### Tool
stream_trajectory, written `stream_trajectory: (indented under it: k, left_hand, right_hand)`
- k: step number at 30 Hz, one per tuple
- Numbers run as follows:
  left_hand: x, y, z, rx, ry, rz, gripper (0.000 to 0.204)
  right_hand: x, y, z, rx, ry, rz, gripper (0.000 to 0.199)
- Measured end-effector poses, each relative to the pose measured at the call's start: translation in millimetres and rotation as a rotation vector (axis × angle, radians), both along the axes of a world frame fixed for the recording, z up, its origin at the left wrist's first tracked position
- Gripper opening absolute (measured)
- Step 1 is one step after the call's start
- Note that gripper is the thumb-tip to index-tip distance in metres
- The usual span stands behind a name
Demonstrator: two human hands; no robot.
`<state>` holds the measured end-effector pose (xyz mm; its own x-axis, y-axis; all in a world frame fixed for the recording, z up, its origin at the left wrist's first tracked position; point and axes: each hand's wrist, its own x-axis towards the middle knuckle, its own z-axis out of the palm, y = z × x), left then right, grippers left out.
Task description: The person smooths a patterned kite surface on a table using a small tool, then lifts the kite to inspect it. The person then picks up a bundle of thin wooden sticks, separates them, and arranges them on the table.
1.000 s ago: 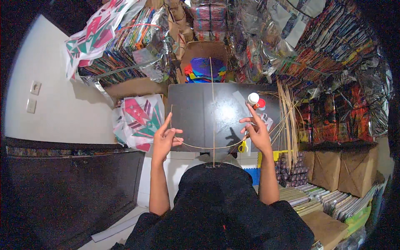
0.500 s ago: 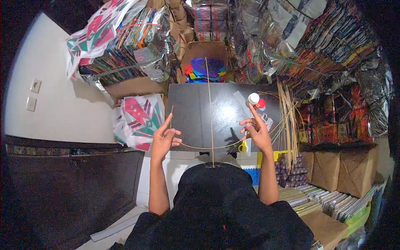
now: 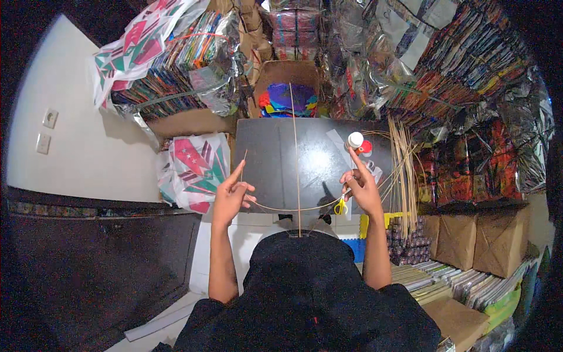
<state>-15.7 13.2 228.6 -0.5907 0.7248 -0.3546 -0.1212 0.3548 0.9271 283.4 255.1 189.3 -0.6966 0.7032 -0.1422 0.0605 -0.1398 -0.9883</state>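
Observation:
A thin bamboo strip (image 3: 275, 209) is bent into a shallow bow between my hands. My left hand (image 3: 232, 196) grips its left end, index finger stretched out along the strip and the other fingers curled. At the other end my right hand (image 3: 363, 188) holds the strip the same way, its index finger pointing up toward a white-capped container (image 3: 355, 139). A straight bamboo stick (image 3: 295, 146) crosses the bow near its middle, its lower end over my lap. Yellow-handled scissors (image 3: 339, 206) lie by the table's near edge, close to my right hand.
The dark table (image 3: 267, 152) carries a red round lid (image 3: 366, 146) and, at its right edge, a bundle of bamboo strips (image 3: 404, 170). A patterned plastic sheet (image 3: 193, 167) lies left of it. Behind stand an open cardboard box (image 3: 287, 73) and stacked packs (image 3: 475, 53).
The fingers of my right hand have curled in a little more around the strip. The bow and the crossing stick stay almost in place, and my left hand has barely moved.

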Motion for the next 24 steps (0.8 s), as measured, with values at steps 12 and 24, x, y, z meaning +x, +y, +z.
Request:
stream_trajectory:
  k: [12, 24]
  left_hand:
    - [7, -2, 0, 0.015, 0.061, -0.008, 0.065]
    - [11, 0, 3, 0.004, 0.13, -0.03, 0.064]
  right_hand:
    - [5, -3, 3, 0.084, -0.064, -0.008, 0.067]
    - [9, -6, 10, 0.061, -0.106, 0.009, 0.066]
